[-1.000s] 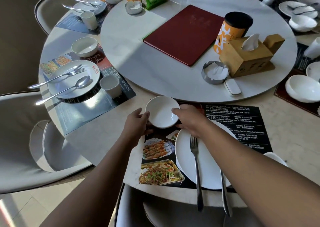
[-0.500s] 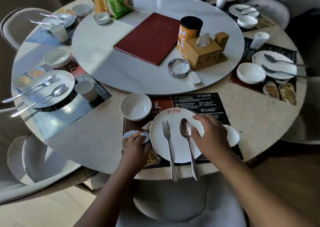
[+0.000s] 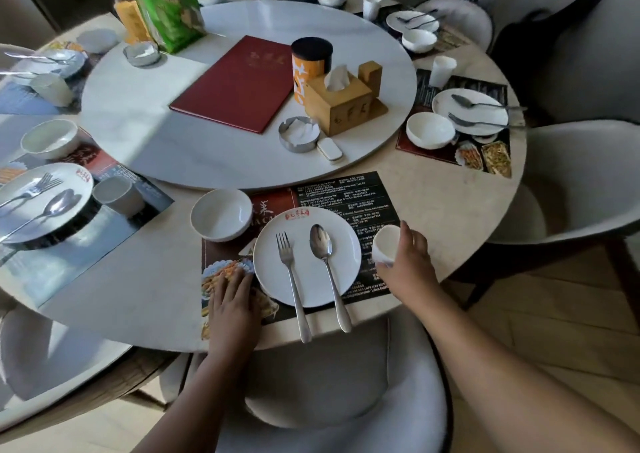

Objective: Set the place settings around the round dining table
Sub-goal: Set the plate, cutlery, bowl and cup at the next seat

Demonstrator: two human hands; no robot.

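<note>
In front of me a dark paper placemat (image 3: 349, 193) lies on the round table (image 3: 440, 203). On it stands a white plate (image 3: 308, 290) with a fork (image 3: 291, 279) and a spoon (image 3: 327, 265) laid across it, handles over the table edge. A white bowl (image 3: 221, 214) sits at the mat's far left corner. My right hand (image 3: 405, 262) grips a small white cup (image 3: 386, 244), tilted, just right of the plate. My left hand (image 3: 232, 302) lies flat on the mat's left part, fingers touching the plate's rim.
The white turntable (image 3: 207, 141) carries a red menu (image 3: 239, 84), a wooden tissue box (image 3: 341, 101), an orange canister (image 3: 310, 61), a metal ashtray (image 3: 299, 133) and a green bag (image 3: 164, 6). Set places lie left (image 3: 41, 200) and right (image 3: 469, 111). A grey chair (image 3: 325, 383) stands below me.
Both hands left the bowl, which now stands at the mat's far left. My right hand moved right past the plate and took hold of the cup. My left hand came down flat on the mat.
</note>
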